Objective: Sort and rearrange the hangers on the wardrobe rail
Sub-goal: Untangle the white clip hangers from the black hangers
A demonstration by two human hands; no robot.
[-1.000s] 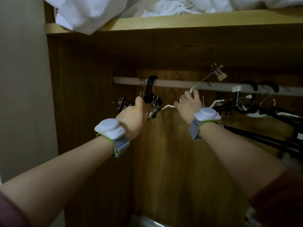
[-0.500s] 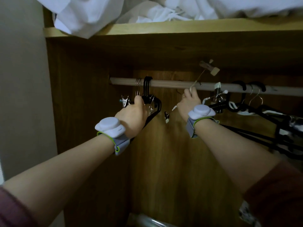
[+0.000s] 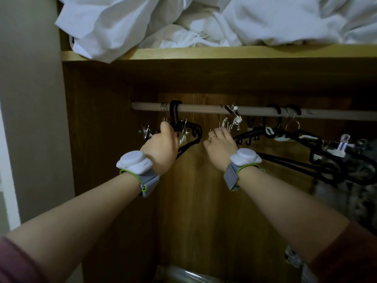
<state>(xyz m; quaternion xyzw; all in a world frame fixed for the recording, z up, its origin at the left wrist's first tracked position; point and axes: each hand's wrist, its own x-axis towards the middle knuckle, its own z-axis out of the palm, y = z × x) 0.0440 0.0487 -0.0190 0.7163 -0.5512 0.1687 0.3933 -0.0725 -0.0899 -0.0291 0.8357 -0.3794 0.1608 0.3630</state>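
Under the wooden shelf [image 3: 224,53] of the wardrobe, seen from the head camera, a pale rail [image 3: 204,108] runs from the left wall across to the right edge of the view. At its left end hangs a tight cluster of hangers [image 3: 175,117], thin metal hooks beside thicker black ones, with metal clips showing below them. The left hand [image 3: 161,145] reaches up to this cluster, its thumb raised against the hooks and its fingers curled round the black hanger bodies just beneath the rail, so it grips them. The right hand [image 3: 220,146] is lifted near the middle of the rail, a ring on one finger, its fingers bent round the lower part of a metal clip hanger [image 3: 231,119] whose hook sits over the rail just above; the grip looks like a pinch, though the fingertips are hidden behind the hand. Further right a second group of black hangers [image 3: 285,137] hangs from the rail and slants down toward the right, with a wire hook and a clear clip among them. Each wrist carries a white device on a grey strap [image 3: 150,179]. Crumpled white fabric [image 3: 204,19] lies piled on the shelf and droops over its front edge at the left.
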